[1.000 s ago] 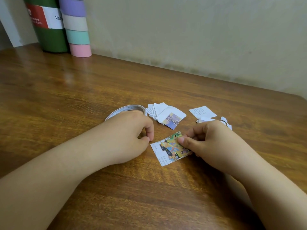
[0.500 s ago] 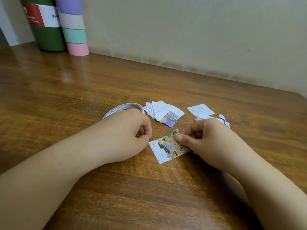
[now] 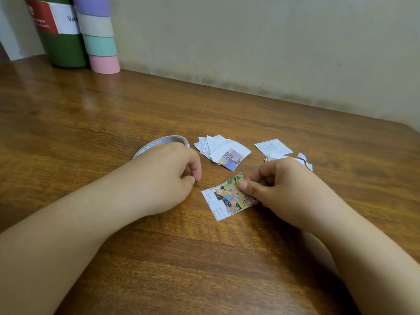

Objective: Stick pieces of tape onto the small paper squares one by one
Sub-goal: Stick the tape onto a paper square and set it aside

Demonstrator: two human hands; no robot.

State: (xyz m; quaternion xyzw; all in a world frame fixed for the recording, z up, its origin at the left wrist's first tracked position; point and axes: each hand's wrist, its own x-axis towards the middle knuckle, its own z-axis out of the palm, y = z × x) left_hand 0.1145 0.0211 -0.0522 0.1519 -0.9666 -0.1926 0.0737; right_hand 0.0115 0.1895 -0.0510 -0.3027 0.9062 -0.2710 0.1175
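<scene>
Apparently hands point(image 3: 279, 189) pinch the paper square point(image 3: 227, 198).

Upper left of your frame: a dark green canister point(image 3: 62, 48) with a red-and-white label stands on the wooden table point(image 3: 91, 114). Just right of it, a stack of pastel rolls point(image 3: 100, 35), purple, beige, mint, pink. Beige wall point(image 3: 250, 42) behind.

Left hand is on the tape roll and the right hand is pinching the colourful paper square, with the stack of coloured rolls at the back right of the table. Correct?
Not quite: the head view shows the stack of rolls at the back left. The rest stands: left hand on the tape roll, right hand pinching the paper square.
</scene>
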